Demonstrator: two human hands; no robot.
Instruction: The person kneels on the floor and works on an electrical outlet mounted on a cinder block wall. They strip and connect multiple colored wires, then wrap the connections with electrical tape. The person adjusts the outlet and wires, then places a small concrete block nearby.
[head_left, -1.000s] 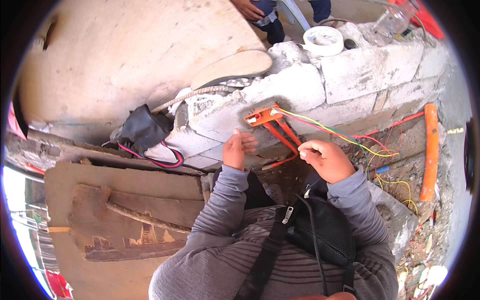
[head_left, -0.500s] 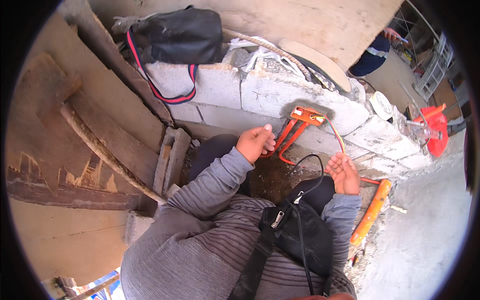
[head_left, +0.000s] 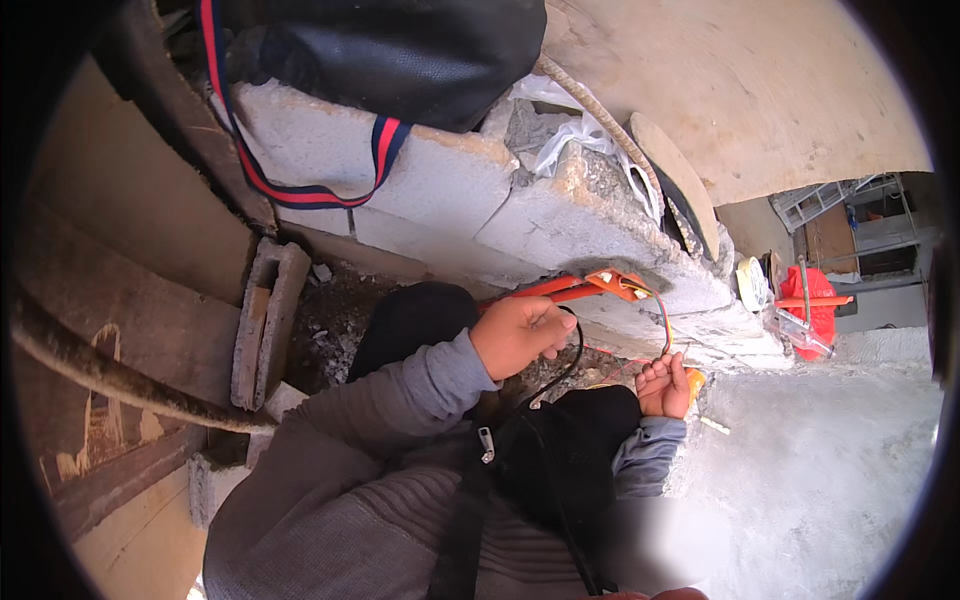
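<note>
My left hand (head_left: 520, 335) has its fingers curled in front of the orange conduits, beside a black cord (head_left: 570, 365); what it holds, if anything, is hidden. My right hand (head_left: 662, 385), lower right of the wall fitting, pinches the coloured wires (head_left: 662, 315) with curled fingertips. The wires come out of an orange box (head_left: 615, 280) set in the grey block wall (head_left: 420, 180), with orange conduits (head_left: 555, 287) running off its left. A black crossbody bag (head_left: 530, 470) hangs against my body.
A black bag (head_left: 390, 55) with striped strap lies on the wall beside a rebar (head_left: 590, 105). Right are a tape roll (head_left: 752, 285) and red bag (head_left: 815, 330). A loose hollow block (head_left: 268, 320) and leaning wooden boards (head_left: 120, 400) are left; a ladder (head_left: 815, 200) stands behind.
The view has swung leftward, bringing the black bag closer. My left hand has curled its fingers, and my right hand has moved along the wires with its palm turned up.
</note>
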